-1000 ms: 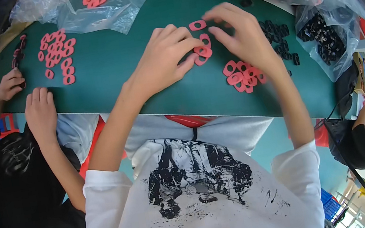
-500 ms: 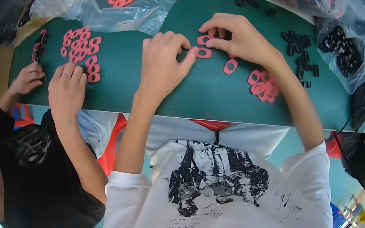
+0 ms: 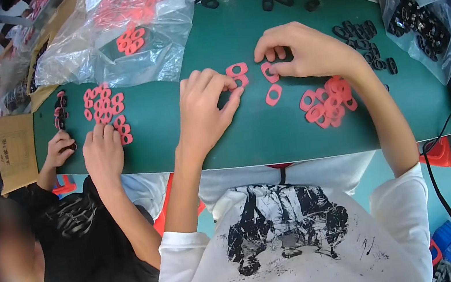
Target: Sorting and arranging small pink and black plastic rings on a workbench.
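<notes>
Head camera looks steeply down, close over the green table [image 3: 271,134].

Bright, even overhead lighting; soft shadows; glare on plastic bags [image 3: 122,34] (upper left); fisheye bending and dark vignette at rim.

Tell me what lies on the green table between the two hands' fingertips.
In the head view, red oval rings lie between the left hand and right hand, with another ring just below on the green table.

clear plastic bag of red rings [image 3: 121,28] – upper left, crumpled; clear bag of dark parts [image 3: 422,30] – upper right, beside the table edge; brown cardboard box [image 3: 2,148] – far left, flat, labelled
</notes>
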